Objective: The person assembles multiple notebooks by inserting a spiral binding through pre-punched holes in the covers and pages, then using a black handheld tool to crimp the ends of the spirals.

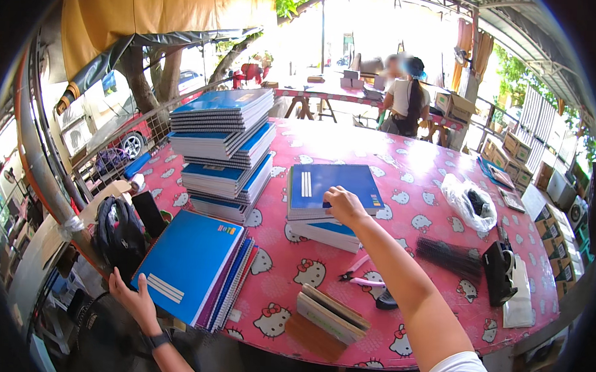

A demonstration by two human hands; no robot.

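My left hand point(135, 303) is beside the near left corner of a stack of spiral notebooks, its fingers spread and its thumb against the edge. A blue-covered notebook point(193, 264) tops that stack, with purple, blue and red ones beneath. My right hand point(344, 204) reaches across the table, fingers curled at the near edge of a dark blue notebook point(341, 181) on a shorter pile. Its thumb is hidden. White page edges and a lighter blue cover point(332, 228) show below. Behind the left stack rises a tall pile of spiral-bound blue notebooks point(223, 157), laid in offset bundles.
The pink cartoon-print table point(404, 157) holds pink-handled pliers point(357, 273), a wooden holder point(329, 318), black binding wires point(450, 257), a black box-like tool point(500, 275) and a plastic bag point(469, 202). A black bag point(119, 229) sits at left. A person point(406, 98) sits beyond.
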